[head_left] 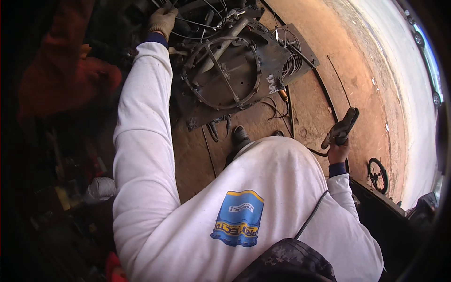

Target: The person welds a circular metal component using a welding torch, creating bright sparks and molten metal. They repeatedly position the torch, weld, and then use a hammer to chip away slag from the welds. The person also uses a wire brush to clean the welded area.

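My right hand (338, 151) is closed around the handle of a welding electrode holder (347, 123). A thin electrode rod (338, 81) points up and away from its jaws, touching nothing. My left hand (162, 22), in a light knitted glove, reaches to the far edge of the workbench among cables and dark metal parts. Its fingertips are partly hidden, and what they touch cannot be made out. Between the hands and farther off lies a round frame of welded bar (224, 70) with crossbars, on a dark steel tabletop (199, 115).
A coil of wire (292, 58) sits at the table's right end. Cables (324, 91) run over the brown floor (310, 117). A bicycle wheel (377, 175) stands at right, with parked cars (425, 56) beyond. Orange-red cloth (77, 82) hangs in the dark left side.
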A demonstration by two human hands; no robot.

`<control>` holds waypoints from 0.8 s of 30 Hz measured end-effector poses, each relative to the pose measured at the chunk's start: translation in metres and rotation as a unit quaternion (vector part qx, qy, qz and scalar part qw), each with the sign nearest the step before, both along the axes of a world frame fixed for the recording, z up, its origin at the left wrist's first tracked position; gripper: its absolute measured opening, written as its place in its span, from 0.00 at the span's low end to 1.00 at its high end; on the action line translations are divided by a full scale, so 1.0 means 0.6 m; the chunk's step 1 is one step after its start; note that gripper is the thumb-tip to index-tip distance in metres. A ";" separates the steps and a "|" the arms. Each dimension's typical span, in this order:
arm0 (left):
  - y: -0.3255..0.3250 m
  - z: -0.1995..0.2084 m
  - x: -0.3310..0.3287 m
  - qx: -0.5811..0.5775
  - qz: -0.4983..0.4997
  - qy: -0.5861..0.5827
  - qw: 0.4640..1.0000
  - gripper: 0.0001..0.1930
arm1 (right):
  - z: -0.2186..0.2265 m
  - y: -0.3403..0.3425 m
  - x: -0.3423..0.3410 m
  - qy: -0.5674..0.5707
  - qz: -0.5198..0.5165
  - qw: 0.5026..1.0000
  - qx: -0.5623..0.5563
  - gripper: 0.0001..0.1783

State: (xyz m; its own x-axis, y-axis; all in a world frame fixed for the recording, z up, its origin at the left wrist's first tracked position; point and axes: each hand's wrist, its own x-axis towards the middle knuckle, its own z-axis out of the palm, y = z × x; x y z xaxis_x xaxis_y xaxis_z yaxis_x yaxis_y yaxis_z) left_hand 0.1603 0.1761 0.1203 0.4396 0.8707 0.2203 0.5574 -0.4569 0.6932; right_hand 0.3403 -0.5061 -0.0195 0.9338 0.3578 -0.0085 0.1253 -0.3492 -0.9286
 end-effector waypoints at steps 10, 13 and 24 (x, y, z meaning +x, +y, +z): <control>0.018 -0.077 -0.048 0.084 -0.045 -0.125 0.987 0.20 | 0.024 0.016 -0.018 -0.014 -0.027 0.998 -0.059 0.19; 0.034 -0.074 -0.076 0.137 -0.079 -0.072 0.985 0.18 | 0.016 0.015 -0.015 -0.023 -0.003 0.999 -0.038 0.17; -0.065 -0.031 -0.158 -0.012 -0.049 -0.074 0.996 0.12 | 0.005 0.012 0.003 0.009 0.014 1.000 0.024 0.16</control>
State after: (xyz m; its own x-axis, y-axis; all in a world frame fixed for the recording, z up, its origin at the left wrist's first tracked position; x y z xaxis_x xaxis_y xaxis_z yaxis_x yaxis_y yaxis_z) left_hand 0.0653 0.1369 0.1016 0.4869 0.8313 0.2680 0.4024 -0.4858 0.7759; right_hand 0.3419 -0.4990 -0.0163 0.9232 0.3842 -0.0072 0.1180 -0.3012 -0.9462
